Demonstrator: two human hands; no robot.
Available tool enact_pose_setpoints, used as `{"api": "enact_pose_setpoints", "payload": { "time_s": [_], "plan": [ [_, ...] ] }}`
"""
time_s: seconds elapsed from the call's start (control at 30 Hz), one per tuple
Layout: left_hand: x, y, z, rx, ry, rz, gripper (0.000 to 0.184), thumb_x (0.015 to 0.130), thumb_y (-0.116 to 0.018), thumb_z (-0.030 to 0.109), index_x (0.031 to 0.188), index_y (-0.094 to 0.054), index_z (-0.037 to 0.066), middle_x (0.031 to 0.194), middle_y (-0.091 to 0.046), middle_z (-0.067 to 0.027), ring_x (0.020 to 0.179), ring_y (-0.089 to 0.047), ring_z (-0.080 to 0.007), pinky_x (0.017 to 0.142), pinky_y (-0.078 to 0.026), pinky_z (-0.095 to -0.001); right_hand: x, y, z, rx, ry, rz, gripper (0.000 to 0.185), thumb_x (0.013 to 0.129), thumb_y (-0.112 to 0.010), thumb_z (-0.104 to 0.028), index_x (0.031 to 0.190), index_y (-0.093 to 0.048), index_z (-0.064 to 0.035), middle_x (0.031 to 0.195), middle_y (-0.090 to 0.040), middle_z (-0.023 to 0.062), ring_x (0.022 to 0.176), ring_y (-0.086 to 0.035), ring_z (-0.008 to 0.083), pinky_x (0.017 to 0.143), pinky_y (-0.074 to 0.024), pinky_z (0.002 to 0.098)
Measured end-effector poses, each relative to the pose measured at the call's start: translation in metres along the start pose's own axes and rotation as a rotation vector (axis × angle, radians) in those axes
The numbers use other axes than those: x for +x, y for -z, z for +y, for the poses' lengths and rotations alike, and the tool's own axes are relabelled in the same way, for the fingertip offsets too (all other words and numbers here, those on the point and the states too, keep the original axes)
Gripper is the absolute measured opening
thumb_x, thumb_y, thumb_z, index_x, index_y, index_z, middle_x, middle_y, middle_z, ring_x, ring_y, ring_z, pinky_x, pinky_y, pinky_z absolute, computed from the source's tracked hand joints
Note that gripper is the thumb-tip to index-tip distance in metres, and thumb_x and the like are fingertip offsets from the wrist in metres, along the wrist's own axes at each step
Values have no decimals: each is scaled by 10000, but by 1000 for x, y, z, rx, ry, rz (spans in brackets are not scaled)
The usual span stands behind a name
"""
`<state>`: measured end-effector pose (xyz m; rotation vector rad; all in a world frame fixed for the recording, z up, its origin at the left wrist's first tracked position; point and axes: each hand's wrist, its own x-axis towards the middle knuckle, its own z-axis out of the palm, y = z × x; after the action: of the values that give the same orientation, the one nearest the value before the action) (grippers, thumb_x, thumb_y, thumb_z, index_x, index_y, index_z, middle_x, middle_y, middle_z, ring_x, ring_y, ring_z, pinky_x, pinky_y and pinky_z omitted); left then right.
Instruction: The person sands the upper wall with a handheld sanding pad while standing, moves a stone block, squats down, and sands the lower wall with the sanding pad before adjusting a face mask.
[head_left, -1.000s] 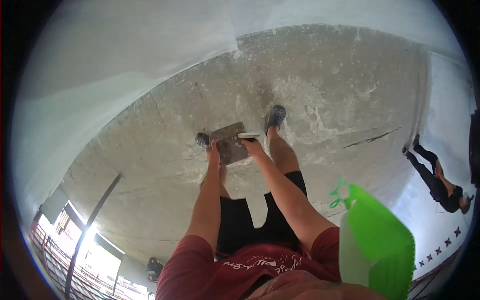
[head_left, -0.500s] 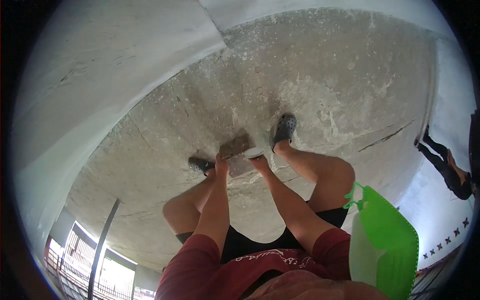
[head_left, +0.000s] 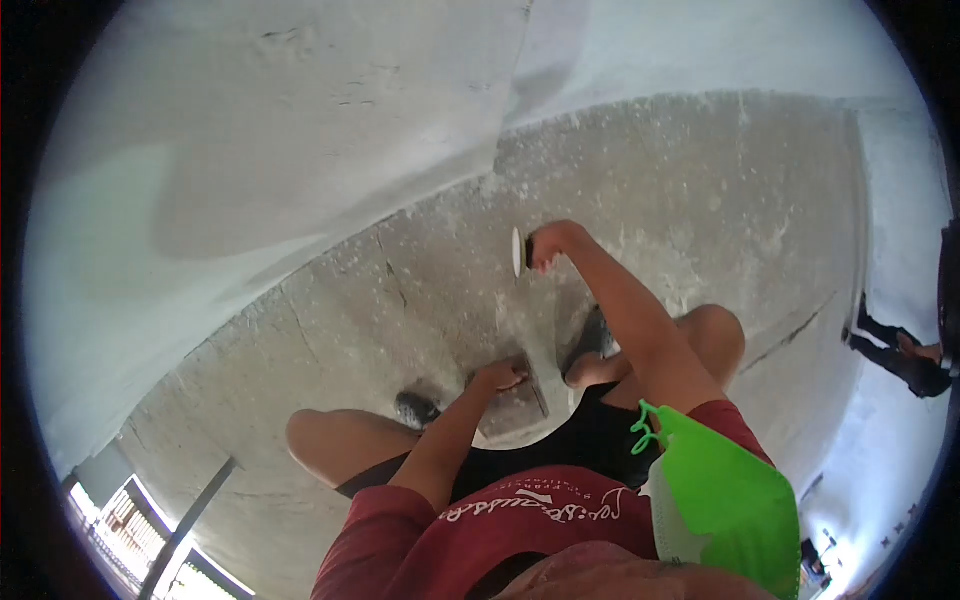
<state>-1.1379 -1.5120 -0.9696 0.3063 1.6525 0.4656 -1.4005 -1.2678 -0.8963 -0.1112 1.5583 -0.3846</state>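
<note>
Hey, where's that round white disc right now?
In the head view, the white disc is at the fingers of the right hand, held edge-on, farther forward than the right shoe and the flat board.

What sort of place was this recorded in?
Probably a plain hall or large room, perhaps partly open to outside: it has a worn, cracked concrete floor, a bare pale wall, and bright barred openings at the lower left.

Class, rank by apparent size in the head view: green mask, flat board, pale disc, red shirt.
Red shirt
Green mask
Flat board, partly hidden by the left hand
Pale disc, seen nearly edge-on
</note>
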Motion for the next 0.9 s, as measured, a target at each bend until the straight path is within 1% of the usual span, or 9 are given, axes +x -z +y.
{"api": "enact_pose_setpoints", "payload": {
  "time_s": [0.17, 0.3, 0.37, 0.53, 0.6, 0.7, 0.73, 0.8, 0.9],
  "plan": [
    [23, 2, 3, 301, -70, -300, 677, 853, -517, 622, 1321, -545, 134, 1302, -558, -185, 1212, -518, -357, 1014, -390, -436, 31, 66, -54, -271, 21, 221, 306, 783, -660, -340, 997, -727, -131, 1053, -703, 61, 986, -649, 218, 817, -501, 434],
    [38, -30, -11, 222, -62, -406, 766, 795, -564, 671, 1318, -544, 112, 1326, -546, -165, 1222, -508, -345, 1013, -388, -459, 30, 42, -96, -17, 274, 181, 330, 788, -642, -336, 1006, -697, -94, 1008, -704, 63, 969, -653, 224, 822, -508, 419],
    [29, -33, -9, 234, -10, -420, 787, 770, -596, 676, 1314, -547, 109, 1330, -548, -153, 1213, -515, -333, 1004, -394, -467, 36, 24, -112, -16, 253, 159, 342, 801, -641, -335, 1035, -690, -92, 1042, -694, 81, 954, -652, 236, 841, -504, 427],
    [5, 1, 8, -133, 183, -490, 757, 734, -677, 624, 1263, -578, 91, 1316, -564, -107, 1168, -532, -295, 966, -421, -459, 45, 39, -127, -218, 160, 135, 376, 830, -647, -335, 1086, -667, -60, 1088, -680, 101, 951, -651, 238, 873, -503, 430],
    [11, -4, 4, -251, 208, -487, 709, 754, -673, 578, 1254, -578, 86, 1303, -571, -102, 1160, -534, -282, 963, -421, -446, 40, 55, -129, -308, 170, 237, 327, 791, -676, -309, 992, -689, -52, 935, -703, 123, 808, -685, 236, 724, -550, 389],
    [93, -61, -25, 73, 70, -625, 606, 803, -639, 488, 1247, -572, 81, 1281, -579, -98, 1155, -533, -256, 978, -407, -412, 8, 69, -134, -372, 217, 298, 331, 778, -692, -314, 980, -698, -52, 878, -700, 124, 766, -678, 229, 701, -545, 377],
    [119, -79, -31, 248, -60, -685, 572, 819, -627, 458, 1244, -570, 79, 1273, -582, -97, 1153, -533, -247, 983, -402, -401, -3, 72, -135, -387, 220, 281, 331, 778, -692, -314, 980, -698, -52, 878, -700, 124, 766, -678, 229, 701, -545, 377],
    [158, -106, -43, 590, -425, -764, 505, 852, -604, 399, 1239, -566, 76, 1258, -587, -94, 1150, -532, -230, 992, -393, -379, -25, 77, -137, -432, 258, 238, 385, 833, -664, -341, 1122, -666, -88, 1043, -690, 111, 877, -681, 240, 846, -521, 424],
    [169, -113, -53, 47, 249, -770, 468, 875, -574, 368, 1236, -565, 70, 1262, -587, -80, 1125, -540, -186, 987, -387, -358, -47, 76, -137, -463, 223, 278, 361, 824, -675, -336, 1090, -682, -93, 976, -698, 120, 821, -687, 235, 805, -536, 406]
  ]
}}
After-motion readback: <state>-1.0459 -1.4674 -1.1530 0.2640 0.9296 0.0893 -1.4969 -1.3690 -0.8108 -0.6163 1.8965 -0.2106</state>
